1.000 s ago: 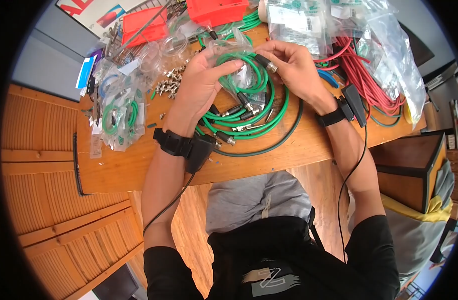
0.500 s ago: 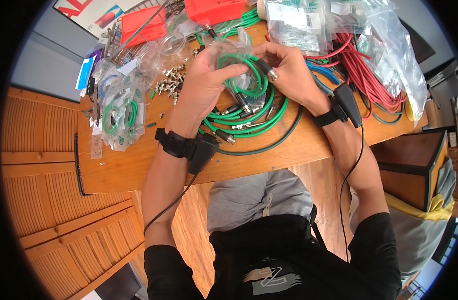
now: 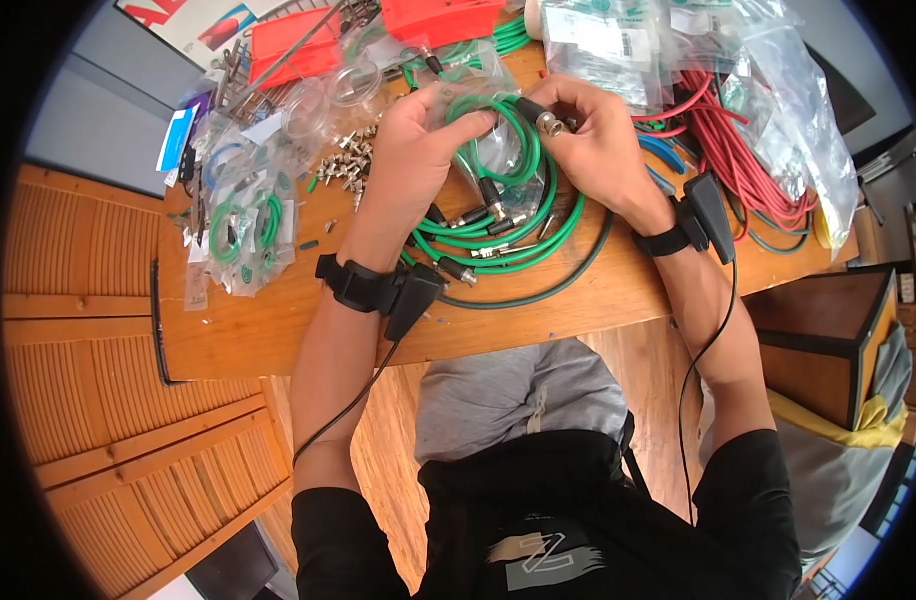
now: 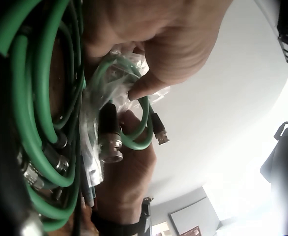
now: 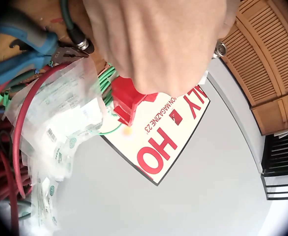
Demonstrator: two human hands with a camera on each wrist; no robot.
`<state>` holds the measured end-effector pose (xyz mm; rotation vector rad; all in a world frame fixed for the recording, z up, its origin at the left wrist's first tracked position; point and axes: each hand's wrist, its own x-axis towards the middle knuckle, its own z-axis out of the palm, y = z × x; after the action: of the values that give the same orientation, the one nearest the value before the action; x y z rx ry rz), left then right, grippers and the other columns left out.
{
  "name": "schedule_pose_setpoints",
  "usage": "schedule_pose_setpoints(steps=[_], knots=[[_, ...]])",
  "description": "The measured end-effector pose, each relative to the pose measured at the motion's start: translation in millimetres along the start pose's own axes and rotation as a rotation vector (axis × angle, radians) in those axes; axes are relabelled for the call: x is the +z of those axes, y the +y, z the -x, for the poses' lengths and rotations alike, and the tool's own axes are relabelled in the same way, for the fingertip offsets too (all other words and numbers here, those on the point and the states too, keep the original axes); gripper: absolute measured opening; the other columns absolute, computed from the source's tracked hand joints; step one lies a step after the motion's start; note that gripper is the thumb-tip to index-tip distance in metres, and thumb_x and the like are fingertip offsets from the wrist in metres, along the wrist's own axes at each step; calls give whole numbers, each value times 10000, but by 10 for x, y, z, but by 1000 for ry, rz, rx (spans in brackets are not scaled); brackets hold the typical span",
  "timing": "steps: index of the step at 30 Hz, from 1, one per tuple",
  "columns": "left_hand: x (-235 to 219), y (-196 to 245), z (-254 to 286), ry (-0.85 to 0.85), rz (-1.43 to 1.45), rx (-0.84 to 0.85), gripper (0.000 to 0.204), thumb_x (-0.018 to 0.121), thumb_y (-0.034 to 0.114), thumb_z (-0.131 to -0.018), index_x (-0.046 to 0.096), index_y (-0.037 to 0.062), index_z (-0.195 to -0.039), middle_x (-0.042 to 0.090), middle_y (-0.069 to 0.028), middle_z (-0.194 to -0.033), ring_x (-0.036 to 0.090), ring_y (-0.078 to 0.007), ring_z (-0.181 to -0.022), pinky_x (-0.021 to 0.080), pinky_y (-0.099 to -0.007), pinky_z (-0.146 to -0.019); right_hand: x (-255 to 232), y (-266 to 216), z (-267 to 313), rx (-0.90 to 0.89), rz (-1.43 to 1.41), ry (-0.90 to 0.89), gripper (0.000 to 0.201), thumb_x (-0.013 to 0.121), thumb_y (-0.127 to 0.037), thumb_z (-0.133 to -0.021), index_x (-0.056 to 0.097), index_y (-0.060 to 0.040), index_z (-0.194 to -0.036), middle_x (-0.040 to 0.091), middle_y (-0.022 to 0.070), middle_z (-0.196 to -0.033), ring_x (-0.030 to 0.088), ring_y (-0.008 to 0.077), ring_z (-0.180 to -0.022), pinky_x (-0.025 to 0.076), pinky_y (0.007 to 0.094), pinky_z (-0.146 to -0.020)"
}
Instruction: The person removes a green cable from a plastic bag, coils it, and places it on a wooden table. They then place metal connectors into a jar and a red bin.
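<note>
A small coiled green cable (image 3: pixel 531 150) with black-and-metal connectors lies with a clear plastic bag (image 3: pixel 496 75) between the two hands, over larger green coils (image 3: pixel 518 262) on the table. The left hand (image 3: pixel 410 150) pinches bag and coil, its thumb across them. At the coil's right side the right hand (image 3: pixel 598 145) grips the cable near a connector (image 3: pixel 550 122), which points out past the thumb. The left wrist view shows the left thumb pressing the bag (image 4: pixel 117 88) beside the coil; in the right wrist view the back of the right hand (image 5: pixel 159 39) hides the grip.
Metal connectors (image 3: pixel 346 165) are heaped left of the coils, near clear round containers (image 3: pixel 356 82) and bagged cables (image 3: pixel 243 235). Red bins (image 3: pixel 443 20) stand at the back. On the right are red cables (image 3: pixel 733 165), plastic bags (image 3: pixel 608 45) and blue-handled pliers (image 3: pixel 662 152).
The small coil and both hands have shifted slightly right in the head view. The connector by the right thumb has turned a little. Both hands keep their hold.
</note>
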<state>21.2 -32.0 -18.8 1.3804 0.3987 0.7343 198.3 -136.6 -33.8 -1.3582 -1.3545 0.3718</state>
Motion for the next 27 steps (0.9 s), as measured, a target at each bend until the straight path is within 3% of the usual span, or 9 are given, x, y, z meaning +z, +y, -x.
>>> schedule_pose_setpoints(steps=[3, 6, 9, 10, 13, 17, 18, 21, 27], knots=[[-75, 22, -42, -15, -37, 5, 230, 695, 27, -891, 674, -30, -1113, 725, -63, -1028, 665, -123, -935, 509, -263, -861, -26, -53, 1, 57, -3, -26, 70, 690, -43, -848, 702, -12, -910, 639, 16, -778, 569, 88, -714, 465, 257, -654], [-166, 27, -41, 84, -20, 4, 254, 700, 9, -875, 669, -29, -1125, 720, -72, -1046, 665, -131, -940, 514, -271, -864, -13, 5, -30, -124, -123, 61, 86, 652, -41, -893, 694, -14, -962, 679, 52, -942, 623, 107, -875, 487, 247, -777], [-280, 77, -46, 95, 117, -35, 279, 703, -17, -861, 664, -27, -1136, 714, -74, -1076, 666, -140, -954, 520, -282, -874, -101, -43, -87, 32, -364, 65, 144, 614, -113, -980, 676, -5, -1052, 677, 73, -1098, 620, 135, -1041, 491, 271, -883], [-269, 87, -45, 77, 94, -33, 289, 705, -23, -857, 663, -27, -1143, 712, -74, -1084, 666, -142, -965, 521, -284, -879, -128, -102, -107, 148, -450, -13, 263, 584, -230, -1038, 657, 3, -1136, 679, 66, -1121, 604, 138, -1101, 485, 278, -938], [-183, 105, -26, -8, 21, -12, 326, 691, -51, -863, 636, -34, -1184, 696, -89, -1123, 661, -164, -1022, 527, -301, -914, -78, -218, -60, 242, -440, -118, 344, 598, -316, -1035, 666, 0, -1152, 674, 74, -1150, 603, 128, -1095, 469, 256, -952], [-141, 158, 15, -121, 1, 9, 379, 669, -77, -881, 586, -51, -1250, 664, -120, -1189, 641, -195, -1110, 527, -324, -960, -185, -280, -69, 385, -442, -380, 323, 673, -352, -988, 696, -52, -1107, 678, -19, -977, 595, 40, -901, 450, 203, -820], [-137, 169, 22, -134, 21, 0, 391, 676, -73, -878, 584, -51, -1257, 660, -122, -1200, 635, -195, -1121, 523, -323, -960, -202, -251, -79, 379, -462, -407, 264, 695, -345, -974, 714, -86, -1021, 659, -64, -877, 566, 14, -833, 435, 195, -760], [-126, 123, -6, -108, 97, 11, 357, 706, -45, -854, 634, -31, -1204, 693, -113, -1162, 659, -170, -1069, 537, -297, -923, -214, -266, -70, 365, -478, -424, 234, 702, -317, -972, 713, -87, -932, 645, -71, -815, 551, 20, -739, 427, 195, -698], [-60, 138, 18, -19, -12, 0, 411, 700, -2, -886, 561, -46, -1270, 659, -133, -1223, 651, -179, -1090, 545, -305, -930, -152, -79, -64, 265, -328, -295, 234, 722, -261, -961, 703, -65, -833, 622, -63, -723, 527, 13, -648, 418, 198, -617]])
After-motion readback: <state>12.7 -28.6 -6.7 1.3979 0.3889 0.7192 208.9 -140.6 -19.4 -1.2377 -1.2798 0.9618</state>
